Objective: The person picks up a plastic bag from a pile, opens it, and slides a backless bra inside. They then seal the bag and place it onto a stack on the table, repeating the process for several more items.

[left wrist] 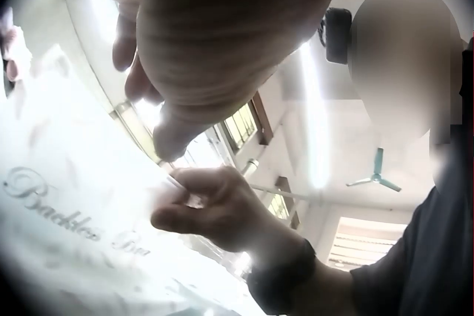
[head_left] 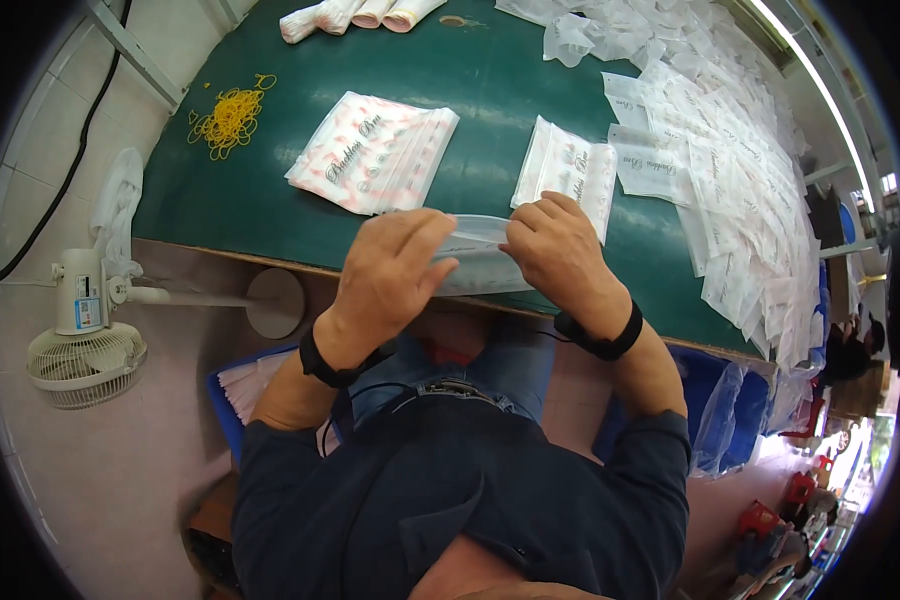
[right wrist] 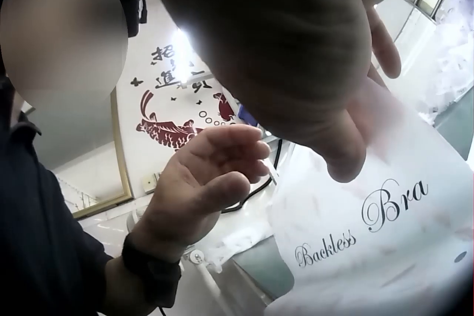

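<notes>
A frosted plastic bag (head_left: 483, 268) printed "Backless Bra" is held up at the table's front edge. My right hand (head_left: 562, 248) pinches its right end between thumb and fingers; the same bag (right wrist: 333, 271) fills the lower right of the right wrist view. My left hand (head_left: 392, 268) is by the bag's left end, fingers loosely bent and thumb apart, its palm facing the bag (left wrist: 70, 190). Just beyond the right hand lies a small stack of printed bags (head_left: 578, 172). A larger stack of pink-patterned bags (head_left: 370, 150) lies beyond the left hand.
Yellow rubber bands (head_left: 230, 120) lie heaped on the green table (head_left: 500, 90) at left. Rolled bundles (head_left: 360, 14) sit at the back. Loose bags (head_left: 720, 180) are spread over the right side. A fan (head_left: 85, 350) stands left of the table.
</notes>
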The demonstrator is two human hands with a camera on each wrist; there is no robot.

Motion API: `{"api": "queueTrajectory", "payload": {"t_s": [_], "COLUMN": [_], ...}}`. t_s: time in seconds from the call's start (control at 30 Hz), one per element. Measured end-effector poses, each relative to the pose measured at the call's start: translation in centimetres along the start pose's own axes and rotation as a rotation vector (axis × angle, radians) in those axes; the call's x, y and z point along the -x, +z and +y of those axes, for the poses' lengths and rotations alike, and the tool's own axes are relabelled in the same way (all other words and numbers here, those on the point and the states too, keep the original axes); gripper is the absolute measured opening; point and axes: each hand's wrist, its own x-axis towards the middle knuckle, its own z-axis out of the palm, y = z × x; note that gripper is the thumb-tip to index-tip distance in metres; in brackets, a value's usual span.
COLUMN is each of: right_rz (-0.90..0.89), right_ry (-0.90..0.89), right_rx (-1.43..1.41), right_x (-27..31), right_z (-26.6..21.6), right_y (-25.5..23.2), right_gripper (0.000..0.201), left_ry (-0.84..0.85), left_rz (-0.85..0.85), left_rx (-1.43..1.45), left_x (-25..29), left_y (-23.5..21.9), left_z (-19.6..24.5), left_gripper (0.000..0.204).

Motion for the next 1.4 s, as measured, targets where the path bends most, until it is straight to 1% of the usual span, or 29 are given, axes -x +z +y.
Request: {"api": "queueTrajectory", "payload": {"t_s": [0.03,0.13,0.2,0.27,0.3,0.37,0.4,0.47,0.5,0.57,0.6,0.63,0.7,0.73,0.77,0.83,0.87,0.93,0.97,1.0,1.03,1.07,1.1,1.13,1.2,1.23,1.27,1.37,1.4], "right_rz": [-0.064,0.032,0.093,0.281,0.370,0.372,0.366,0.347,0.318,0.263,0.321,0.374,0.453,0.517,0.582,0.881,0.915,0.917,0.925,0.868,0.796,0.806,0.809,0.805,0.814,0.814,0.801,0.782,0.773], "right_ry": [0.010,-0.090,-0.138,-0.016,0.048,-0.025,-0.100,-0.163,-0.161,-0.170,-0.100,-0.030,0.266,0.436,0.517,0.722,0.876,0.997,0.996,1.024,1.035,1.028,1.000,0.971,0.930,0.943,0.874,0.767,0.728], "right_rx": [-0.018,-0.153,-0.212,-0.505,-0.656,-0.603,-0.550,-0.515,-0.517,-0.519,-0.553,-0.590,-0.589,-0.548,-0.463,-0.611,-0.637,-0.081,-0.085,0.227,0.539,0.541,0.355,0.170,-0.002,-0.003,-0.026,-0.129,-0.210], "right_x": [-0.2,-0.7,-1.4,-1.7,-1.5,-1.4,-1.6,-0.6,-0.1,0.4,0.7,1.5,4.2,6.1,8.0,13.1,16.6,22.2,24.5,26.3,27.3,27.3,26.7,26.0,21.9,20.7,19.7,15.3,13.7], "right_z": [-0.4,-1.2,-1.6,-1.9,-2.2,-2.2,-2.0,-2.7,-2.8,-2.4,-1.7,-0.6,2.4,5.0,8.2,17.9,23.0,30.3,32.2,33.4,33.9,33.2,31.2,29.3,22.8,20.6,19.0,14.2,12.5], "right_y": [-0.3,-0.2,0.1,2.3,3.0,3.3,3.3,3.8,3.8,3.9,3.9,3.8,2.6,2.3,1.2,0.7,-1.1,-3.3,-2.7,-1.8,-0.9,0.3,1.8,3.2,4.5,5.2,5.9,6.1,5.8], "right_gripper": [0.016,0.015,0.016,0.019,0.022,0.022,0.023,0.024,0.023,0.021,0.019,0.016,0.014,0.013,0.010,0.014,0.028,0.047,0.047,0.053,0.060,0.060,0.058,0.057,0.049,0.049,0.044,0.035,0.032], "left_ry": [-0.004,-0.059,-0.123,-0.273,-0.274,-0.250,-0.246,-0.412,-0.420,-0.261,-0.181,-0.194,-0.125,-0.194,-0.257,-0.442,-0.470,-0.486,-0.479,-0.475,-0.648,-0.818,-0.987,-0.988,-0.955,-0.936,-0.931,-0.653,-0.647], "left_rz": [0.001,-0.627,-0.701,-0.844,-0.844,-1.063,-1.054,-1.807,-1.802,-1.712,-1.670,-1.664,-0.853,-0.613,-0.367,-0.057,-0.006,0.014,-0.004,0.004,-0.093,-0.189,-0.290,-0.287,-0.248,-0.235,-0.246,-0.071,-0.074], "left_rx": [0.002,0.126,0.143,0.194,0.193,0.541,0.531,0.643,0.641,0.635,0.624,0.616,0.659,0.711,0.755,0.375,0.107,-0.330,-0.500,-0.504,-0.413,-0.314,-0.209,-0.209,-0.235,-0.246,-0.246,-0.374,-0.374], "left_x": [0.4,1.9,1.6,1.4,2.4,3.7,3.4,2.1,2.6,4.3,4.5,3.8,1.7,0.4,-0.8,-0.6,0.0,2.1,3.6,3.2,2.8,2.4,2.2,2.3,2.6,2.8,2.9,3.1,3.1], "left_y": [0.4,1.8,1.7,1.7,2.4,4.0,4.3,3.6,3.9,4.8,4.8,4.4,3.0,1.9,0.9,-0.3,-0.8,-1.0,-0.6,-0.9,-1.0,-1.0,-1.0,-0.9,-0.5,-0.3,-0.1,-0.1,-0.1], "left_z": [-0.2,-2.1,-3.0,-3.4,-3.5,-3.9,-3.7,-0.6,-0.2,-0.4,-0.6,-0.5,-0.5,-1.0,-2.1,-8.3,-12.3,-20.6,-24.0,-24.4,-24.7,-24.9,-25.0,-25.0,-24.8,-24.6,-24.4,-23.9,-23.5], "left_gripper": [0.023,0.024,0.022,0.019,0.019,0.020,0.020,0.029,0.029,0.036,0.040,0.040,0.043,0.043,0.043,0.036,0.036,0.036,0.035,0.035,0.034,0.034,0.033,0.033,0.028,0.025,0.025,0.019,0.019]}}
